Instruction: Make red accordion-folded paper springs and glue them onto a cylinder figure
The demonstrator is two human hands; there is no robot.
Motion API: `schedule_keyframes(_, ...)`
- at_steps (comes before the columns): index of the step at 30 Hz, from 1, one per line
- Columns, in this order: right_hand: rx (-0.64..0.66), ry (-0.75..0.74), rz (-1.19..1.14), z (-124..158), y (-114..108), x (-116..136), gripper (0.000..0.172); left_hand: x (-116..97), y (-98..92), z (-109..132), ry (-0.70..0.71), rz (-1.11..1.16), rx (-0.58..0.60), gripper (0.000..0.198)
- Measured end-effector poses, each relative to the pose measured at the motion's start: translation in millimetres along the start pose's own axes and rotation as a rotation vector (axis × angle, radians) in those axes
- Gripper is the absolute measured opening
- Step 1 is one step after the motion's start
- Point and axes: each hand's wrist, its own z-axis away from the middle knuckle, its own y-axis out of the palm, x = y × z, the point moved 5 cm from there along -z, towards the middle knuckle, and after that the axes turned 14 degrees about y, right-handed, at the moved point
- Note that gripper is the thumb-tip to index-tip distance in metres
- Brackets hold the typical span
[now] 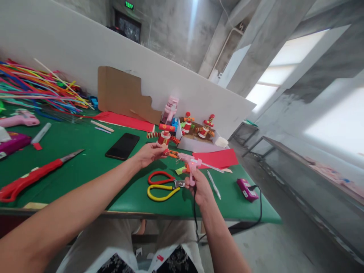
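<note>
My left hand (153,153) pinches a small red paper figure (165,137) near its base, above the green table. Folded paper arms stick out at the figure's sides, and a red roll sits across its top. In my right hand (200,185) is a pink glue gun (192,162), gripped by its handle. A glue stick juts from the gun's back, and its orange-covered nozzle end points left, close to the figure's lower part. A black cord hangs from the handle. Scissors (163,186) with red and yellow handles lie on the table beneath and between my hands.
Two similar figures (205,128) stand in a box behind. Around me lie a black phone (123,146), red paper (217,158), a white pen (214,185), red-handled scissors (42,175), a purple power strip (247,190), a cardboard piece (122,91) and many pipe cleaners (40,89).
</note>
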Motion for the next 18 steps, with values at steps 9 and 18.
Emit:
schedule_keyframes(9, -0.311, -0.005, 0.01, 26, -99, 32, 0.015, -3, -0.6, 4, -0.002, -0.02, -0.022, 0.018)
schedule_keyframes(18, -0.519, -0.028, 0.368, 51, -149, 35, 0.033, 1, -2.8, 4, -0.02, -0.08, -0.018, 0.026)
